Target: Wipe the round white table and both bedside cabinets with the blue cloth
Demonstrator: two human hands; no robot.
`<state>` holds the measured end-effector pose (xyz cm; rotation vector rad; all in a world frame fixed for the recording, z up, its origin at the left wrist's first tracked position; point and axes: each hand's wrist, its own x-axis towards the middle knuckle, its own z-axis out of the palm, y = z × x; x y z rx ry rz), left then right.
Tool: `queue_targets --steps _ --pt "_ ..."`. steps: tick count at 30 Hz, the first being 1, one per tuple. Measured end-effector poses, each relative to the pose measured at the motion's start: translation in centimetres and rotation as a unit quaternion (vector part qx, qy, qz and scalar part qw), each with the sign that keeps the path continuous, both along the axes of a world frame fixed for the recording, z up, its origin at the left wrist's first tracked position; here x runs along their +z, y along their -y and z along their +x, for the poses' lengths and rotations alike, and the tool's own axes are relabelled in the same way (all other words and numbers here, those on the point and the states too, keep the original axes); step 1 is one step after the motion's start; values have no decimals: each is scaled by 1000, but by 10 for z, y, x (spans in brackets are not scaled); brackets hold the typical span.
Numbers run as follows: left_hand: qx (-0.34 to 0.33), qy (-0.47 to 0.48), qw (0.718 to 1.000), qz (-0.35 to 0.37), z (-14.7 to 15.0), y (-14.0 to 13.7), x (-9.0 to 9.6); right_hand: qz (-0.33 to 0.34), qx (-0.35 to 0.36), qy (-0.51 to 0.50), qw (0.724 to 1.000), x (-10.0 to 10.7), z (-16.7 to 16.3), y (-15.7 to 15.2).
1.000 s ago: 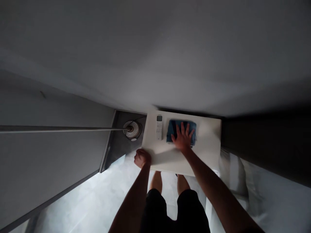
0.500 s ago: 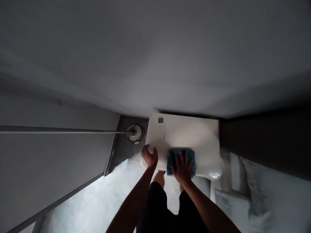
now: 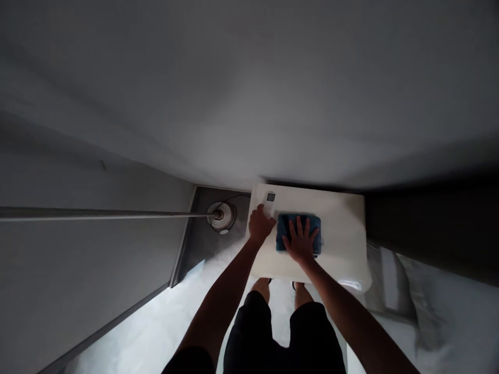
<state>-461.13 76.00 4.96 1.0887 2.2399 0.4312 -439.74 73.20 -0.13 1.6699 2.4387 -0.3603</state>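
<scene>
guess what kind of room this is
Probably a bedroom: a small white bedside table with a remote control on it stands beside white bedding, against a plain wall.

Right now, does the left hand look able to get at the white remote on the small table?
Probably yes. The left hand already lies over the lower part of the remote, and nothing stands between them. The right hand, flat on the blue cloth, stays clear beside it.

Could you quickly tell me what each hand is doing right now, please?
Left hand: closed around the white remote.
Right hand: open, flat on the blue cloth.
</scene>
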Motion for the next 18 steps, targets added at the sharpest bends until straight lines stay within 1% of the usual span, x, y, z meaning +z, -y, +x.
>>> queue_targets --steps 2,3,5,7,8,10,11,13,15,16,18 --pt "51 86 994 42 -21 20 -2 12 5 7 1000 2 -19 -43" --pt "76 135 986 64 -33 35 -3 23 4 6 1000 3 -29 -63" --pt "119 229 960 111 -55 74 -5 45 -11 1 999 4 -52 -97" --pt "154 263 939 157 -72 124 -6 60 -32 -5 998 6 -80 -118" --pt "159 270 935 164 -78 150 -6 64 -41 -9 997 7 -96 -123" --pt "171 276 933 153 -84 200 -4 64 -47 -22 997 9 -131 -123" --pt "178 278 934 139 -83 221 -4 61 -39 -34 997 10 -149 -120" --pt "188 285 933 117 -77 254 -3 53 4 -68 996 12 -182 -110" --pt "196 296 929 102 -67 274 -2 48 53 -99 992 13 -203 -101" --pt "200 303 927 98 -62 280 -2 46 74 -109 990 13 -206 -98" --pt "206 319 920 93 -54 285 -2 43 109 -115 986 13 -196 -97"
